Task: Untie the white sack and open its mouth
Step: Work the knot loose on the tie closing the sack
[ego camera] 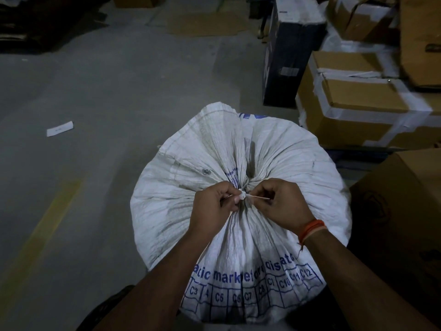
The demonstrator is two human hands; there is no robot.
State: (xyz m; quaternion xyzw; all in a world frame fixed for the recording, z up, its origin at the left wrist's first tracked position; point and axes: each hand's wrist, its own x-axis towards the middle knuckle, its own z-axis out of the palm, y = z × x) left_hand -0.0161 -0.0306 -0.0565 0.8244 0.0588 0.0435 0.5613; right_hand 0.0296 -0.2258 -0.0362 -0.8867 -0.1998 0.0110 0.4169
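Note:
A full white woven sack with blue print stands upright on the floor right below me. Its mouth is gathered into a tight neck and tied with a thin white string. My left hand pinches the string at the knot from the left. From the right, my right hand pinches the other string end, which runs taut between the two hands. A metal eyelet shows on the sack's flap left of the neck. An orange thread band circles my right wrist.
Taped cardboard boxes are stacked to the right, with a dark upright box behind them and a brown carton close at right. Grey concrete floor lies to the left, with a yellow painted line and a paper scrap.

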